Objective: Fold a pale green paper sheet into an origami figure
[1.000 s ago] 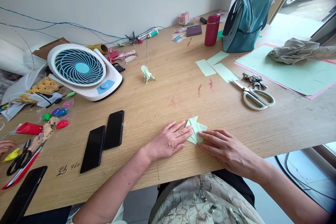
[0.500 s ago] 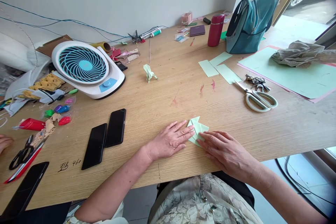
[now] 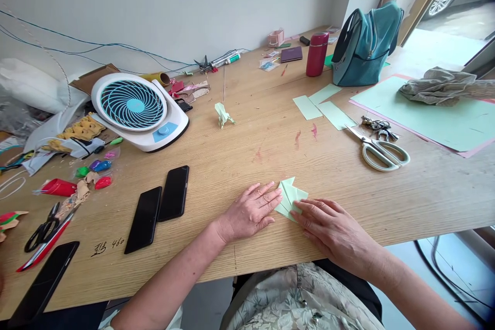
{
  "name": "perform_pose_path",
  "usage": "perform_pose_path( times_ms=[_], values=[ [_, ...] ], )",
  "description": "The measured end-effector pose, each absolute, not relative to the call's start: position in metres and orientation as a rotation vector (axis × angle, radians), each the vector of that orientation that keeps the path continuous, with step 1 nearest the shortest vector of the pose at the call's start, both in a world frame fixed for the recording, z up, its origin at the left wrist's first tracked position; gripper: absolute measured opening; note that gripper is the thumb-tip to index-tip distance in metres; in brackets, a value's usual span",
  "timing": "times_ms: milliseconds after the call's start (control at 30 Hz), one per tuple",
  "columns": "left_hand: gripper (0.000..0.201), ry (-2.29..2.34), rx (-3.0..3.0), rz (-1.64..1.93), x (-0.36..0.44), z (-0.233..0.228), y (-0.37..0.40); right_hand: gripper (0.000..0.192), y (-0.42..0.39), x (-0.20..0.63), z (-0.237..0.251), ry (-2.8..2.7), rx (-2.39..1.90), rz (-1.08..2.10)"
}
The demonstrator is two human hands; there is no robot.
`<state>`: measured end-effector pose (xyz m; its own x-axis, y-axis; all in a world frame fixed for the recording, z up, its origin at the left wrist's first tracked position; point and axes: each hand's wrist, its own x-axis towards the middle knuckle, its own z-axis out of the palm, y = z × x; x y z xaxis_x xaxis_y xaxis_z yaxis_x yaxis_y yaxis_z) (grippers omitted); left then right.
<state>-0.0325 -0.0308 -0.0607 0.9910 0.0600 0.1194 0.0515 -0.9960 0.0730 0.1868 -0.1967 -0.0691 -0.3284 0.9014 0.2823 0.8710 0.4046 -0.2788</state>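
A small folded piece of pale green paper (image 3: 288,197) lies flat on the wooden table in front of me, with a pointed flap at its top and several layers. My left hand (image 3: 251,211) rests palm down, fingers spread, fingertips touching the paper's left edge. From the right, my right hand (image 3: 328,224) has its fingers close together on the paper's lower right corner; the thumb is mostly hidden. Beyond them stands a folded green paper figure (image 3: 222,115). Green paper strips (image 3: 307,107) lie farther back, touching the tips of white-handled scissors (image 3: 381,153).
On the left are a white fan (image 3: 133,108), two black phones (image 3: 174,193), another phone (image 3: 46,281) and black scissors (image 3: 42,232). At the back right stand a red flask (image 3: 317,54) and a teal bag (image 3: 367,46). Large green sheets (image 3: 429,118) lie at right.
My left fingertips have slid slightly left, uncovering more of the folded paper. My right hand has barely moved. The view has tilted up a little, and another person's hand at far left has mostly gone.
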Motion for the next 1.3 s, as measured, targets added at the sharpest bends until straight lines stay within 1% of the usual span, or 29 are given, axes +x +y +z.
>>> perform_pose_path(
  times_ms=[433, 767, 1033, 1167, 1300],
  values=[
    [0.062, 0.114, 2.943, 0.148, -0.0295, -0.0625, -0.0244, 0.044, -0.1965, 0.1868, -0.0695, -2.246, -1.498, 0.095],
    [0.064, 0.117, 2.930, 0.094, -0.0271, -0.0617, -0.0230, 0.044, -0.1963, 0.1878, -0.0693, -2.257, -1.482, 0.131],
    [0.065, 0.102, 2.927, 0.061, -0.0277, -0.0653, -0.0213, 0.048, -0.1974, 0.1923, -0.0717, -2.249, -1.497, 0.229],
    [0.066, 0.116, 2.919, 0.010, -0.0273, -0.0649, -0.0207, 0.052, -0.1972, 0.1931, -0.0743, -2.186, -1.509, 0.217],
    [0.067, 0.135, 2.907, -0.042, -0.0270, -0.0626, -0.0206, 0.051, -0.1965, 0.1930, -0.0726, -2.189, -1.515, 0.223]
  ],
)
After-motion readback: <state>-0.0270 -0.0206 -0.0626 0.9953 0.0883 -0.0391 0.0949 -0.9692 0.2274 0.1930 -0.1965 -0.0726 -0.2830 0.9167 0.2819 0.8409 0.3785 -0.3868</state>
